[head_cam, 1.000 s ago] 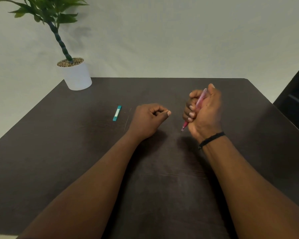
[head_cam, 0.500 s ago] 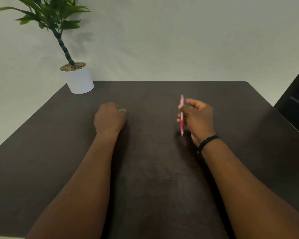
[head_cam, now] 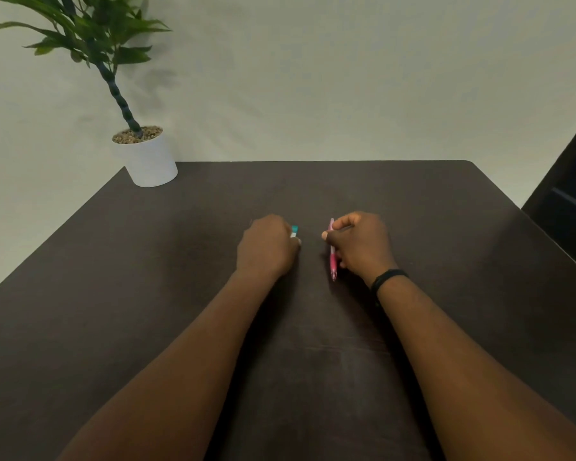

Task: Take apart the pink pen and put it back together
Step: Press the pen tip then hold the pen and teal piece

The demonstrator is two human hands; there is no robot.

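My right hand (head_cam: 361, 246) grips the pink pen (head_cam: 332, 257) near the middle of the dark table (head_cam: 147, 277). The pen points toward me, its tip low over the tabletop. A short way to its left, my left hand (head_cam: 266, 247) is closed over a small teal and white piece (head_cam: 294, 231); only the piece's end shows past the fingers. The two hands are apart, with a narrow gap of table between them.
A white pot with a green plant (head_cam: 147, 158) stands at the table's far left corner. A dark chair or cabinet (head_cam: 569, 207) rises past the right edge. A pale wall lies behind the table.
My left hand reached left to the teal piece on the table, closed on it, and came back beside the right hand. The right hand turned the pen from tilted to pointing toward me.
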